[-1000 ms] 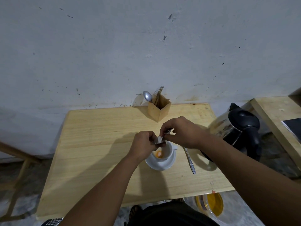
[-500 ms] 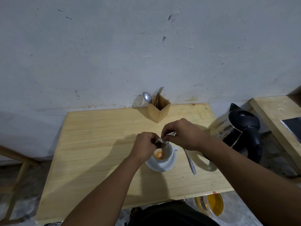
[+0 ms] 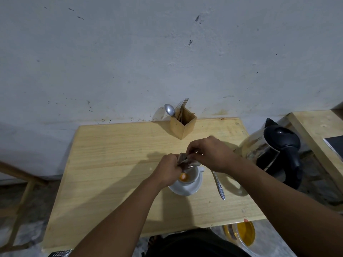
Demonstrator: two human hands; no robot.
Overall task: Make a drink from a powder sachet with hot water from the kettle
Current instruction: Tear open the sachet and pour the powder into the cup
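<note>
**Sachet held right over the cup**

I pinch the sachet (image 3: 185, 161) with both hands. My left hand (image 3: 167, 170) grips its near-left end and my right hand (image 3: 211, 154) grips its far-right end. So the sachet's long side runs from one hand to the other, with both hands pressed tight on it and no gap between them.

The cup (image 3: 189, 176) sits straight below my grip, on a saucer (image 3: 187, 190). The sachet hangs just above the cup's far rim. That is what matters next: anything that falls from the sachet should land in the cup.

Inside the cup I see a small orange heap with a pale bit on it. I think it is powder. I see no water in there yet. I cannot tell if the sachet is empty.

A spoon (image 3: 219, 184) lies just right of the saucer, under my right wrist. The kettle (image 3: 274, 153) stands further right, nearer my right hand, so that hand should lift it. A box (image 3: 182, 125) with cutlery stands beyond my hands.
</note>
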